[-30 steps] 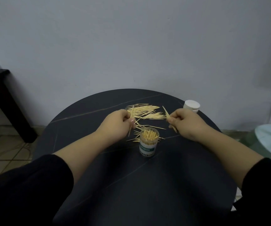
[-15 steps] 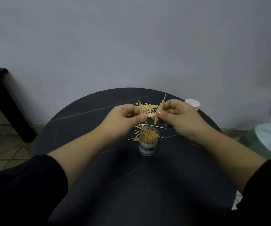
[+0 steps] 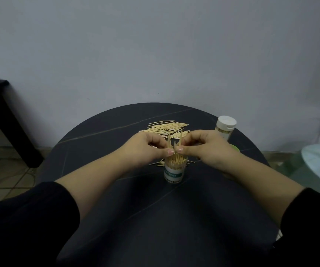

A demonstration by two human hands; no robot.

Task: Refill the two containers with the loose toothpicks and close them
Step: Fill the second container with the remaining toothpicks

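The open container (image 3: 174, 171) stands near the middle of the table (image 3: 116, 218), already bristling with upright toothpicks. Right over its mouth we hold two small bunches (image 3: 168, 141). Our left hand (image 3: 145, 149) pinches one between curled thumb and forefinger, and our right hand (image 3: 203, 147) pinches the other the same way, thumbnails almost touching. A second ago both hands were down at the heap. Half a second ago the bunches were lifted but slanted and apart. Now they stand nearly upright, lower tips in among those in the container, so we judge this load is ready to drop. Toward the far edge the loose toothpicks (image 3: 167, 127) lie in a broad heap, so much refilling is left. At the far right edge stands the capped container (image 3: 225, 128), showing more of its body than before. A green thing (image 3: 235, 148), perhaps the missing lid, peeks out by our right wrist.
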